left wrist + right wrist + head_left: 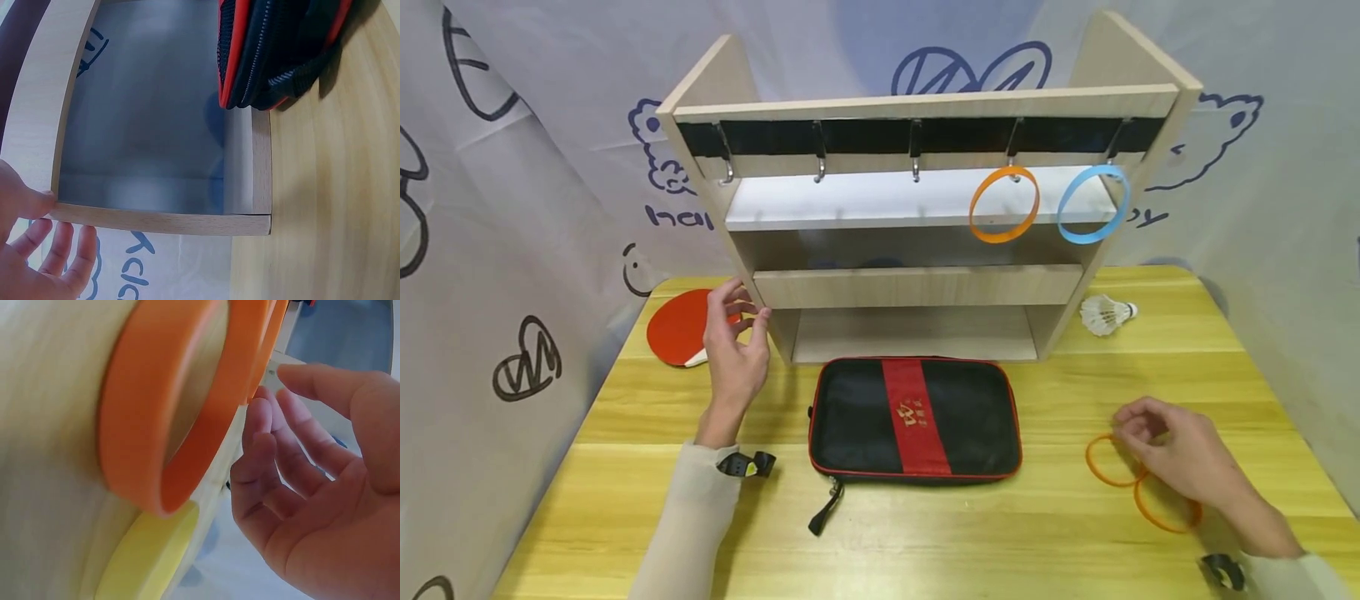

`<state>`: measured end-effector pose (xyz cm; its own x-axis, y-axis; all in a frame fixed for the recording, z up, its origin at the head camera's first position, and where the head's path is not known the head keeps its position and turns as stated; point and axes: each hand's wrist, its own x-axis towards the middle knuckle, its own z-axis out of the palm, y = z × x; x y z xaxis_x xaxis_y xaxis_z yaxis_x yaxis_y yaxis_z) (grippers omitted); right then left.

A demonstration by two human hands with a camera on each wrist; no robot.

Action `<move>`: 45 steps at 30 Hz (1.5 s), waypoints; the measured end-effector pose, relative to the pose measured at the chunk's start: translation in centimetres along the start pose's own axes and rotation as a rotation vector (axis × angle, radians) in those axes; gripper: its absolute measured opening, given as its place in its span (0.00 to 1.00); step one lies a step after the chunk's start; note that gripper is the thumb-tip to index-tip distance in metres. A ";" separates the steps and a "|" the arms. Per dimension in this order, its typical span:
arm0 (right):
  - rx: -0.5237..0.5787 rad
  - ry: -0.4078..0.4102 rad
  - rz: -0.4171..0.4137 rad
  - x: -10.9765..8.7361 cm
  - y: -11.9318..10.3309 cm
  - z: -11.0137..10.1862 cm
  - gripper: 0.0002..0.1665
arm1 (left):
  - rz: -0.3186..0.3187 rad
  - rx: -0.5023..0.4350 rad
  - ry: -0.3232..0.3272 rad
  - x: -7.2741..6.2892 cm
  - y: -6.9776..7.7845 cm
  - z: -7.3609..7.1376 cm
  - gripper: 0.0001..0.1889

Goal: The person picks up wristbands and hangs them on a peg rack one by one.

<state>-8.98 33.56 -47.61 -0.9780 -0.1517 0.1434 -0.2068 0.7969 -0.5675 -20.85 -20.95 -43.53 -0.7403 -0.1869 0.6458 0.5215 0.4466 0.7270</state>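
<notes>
My left hand (736,358) grips the left side panel of a wooden shelf rack (917,287), thumb on the panel's edge and the other fingers on its outer side. At the right of the table, my right hand (1187,454) hovers low over two orange rings (1107,482). Its fingers are bent, with a gap between thumb and index finger, and the fingertips are right at a ring's edge in the right wrist view. That view also shows a yellow ring (147,559) beside a nearer orange one (134,419).
Hooks line the rack's black strip; an orange ring (974,218) and a blue ring (1062,218) hang at the right. A black zip case (857,417) with a red band lies before the rack. A red paddle (673,329) is left, a shuttlecock (1103,315) right.
</notes>
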 end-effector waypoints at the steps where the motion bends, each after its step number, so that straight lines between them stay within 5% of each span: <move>1: -0.002 -0.026 0.003 0.0 0.1 -0.2 0.10 | -0.002 0.000 0.000 0.0 0.0 0.0 0.24; 7: -0.033 -0.231 0.068 0.2 0.9 -1.4 0.04 | -0.011 0.004 0.007 0.1 -0.1 -0.2 0.23; 11: -0.058 -0.267 0.076 0.5 1.1 -1.7 0.03 | -0.019 0.009 0.010 0.1 -0.1 -0.2 0.23; 25: -0.004 -0.136 -0.014 1.4 -1.5 -2.1 0.04 | -0.017 0.033 0.001 0.1 -0.1 -0.3 0.22; 45: 0.239 0.073 0.009 3.6 -8.3 -2.3 0.10 | -0.007 0.036 0.001 0.0 0.1 -0.2 0.23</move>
<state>-10.75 27.73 -40.53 -0.9770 -0.0958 0.1903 -0.2071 0.6360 -0.7433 -20.76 -21.11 -43.42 -0.7433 -0.1910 0.6411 0.5009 0.4762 0.7227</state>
